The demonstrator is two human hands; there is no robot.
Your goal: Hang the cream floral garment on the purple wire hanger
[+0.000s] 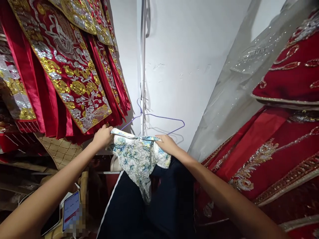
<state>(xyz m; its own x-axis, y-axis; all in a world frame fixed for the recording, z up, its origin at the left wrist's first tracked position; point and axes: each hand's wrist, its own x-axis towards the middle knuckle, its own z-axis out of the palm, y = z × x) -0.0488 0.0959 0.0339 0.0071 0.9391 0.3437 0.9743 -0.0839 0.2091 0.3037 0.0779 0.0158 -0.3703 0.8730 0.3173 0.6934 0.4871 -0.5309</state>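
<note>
A white floral garment (136,156) with blue, green and yellow patterning is stretched between my two hands, its lower end hanging to a point. My left hand (102,136) grips its top edge at the left corner, fingers closed. On the other side my right hand (165,143) pinches the same edge. I cannot tell which kind of garment it is. Just behind it a purple wire hanger (161,117) hangs on a metal strip (143,66) along the wall, its lower part hidden by the cloth.
Red costumes with gold and silver embroidery (72,73) hang at the left. At the right are a sheer glittery fabric (231,89) and red beaded garments (281,146). A lit phone (71,209) lies at lower left. My dark trousers (149,215) show below the cloth.
</note>
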